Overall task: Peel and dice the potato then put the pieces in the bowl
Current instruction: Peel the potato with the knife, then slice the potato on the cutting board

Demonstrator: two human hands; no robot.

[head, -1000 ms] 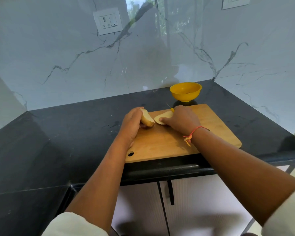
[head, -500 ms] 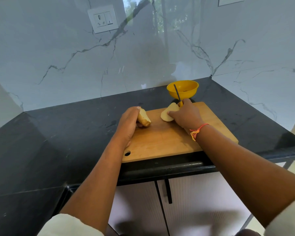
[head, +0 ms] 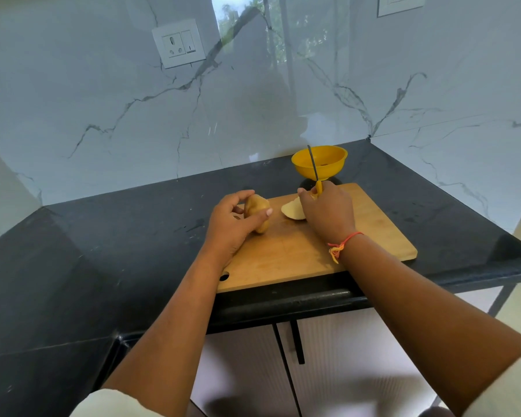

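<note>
A wooden cutting board (head: 373, 236) lies on the black counter. My left hand (head: 229, 227) grips an unpeeled potato half (head: 256, 212) at the board's left end. My right hand (head: 328, 212) holds a knife (head: 313, 167) with a yellow handle, blade pointing up and away, and also touches the other potato half (head: 292, 210), whose pale cut face shows. A yellow bowl (head: 319, 162) stands just behind the board; the blade crosses in front of it.
The black counter (head: 133, 251) runs left and meets marble walls behind and on the right. A wall socket (head: 178, 43) sits high on the back wall. Cabinet doors (head: 328, 371) are below the counter's front edge.
My right hand turned the knife from lying low to pointing upright and shifted the cut half slightly. My left hand rolled its potato half so the skin side faces me.
</note>
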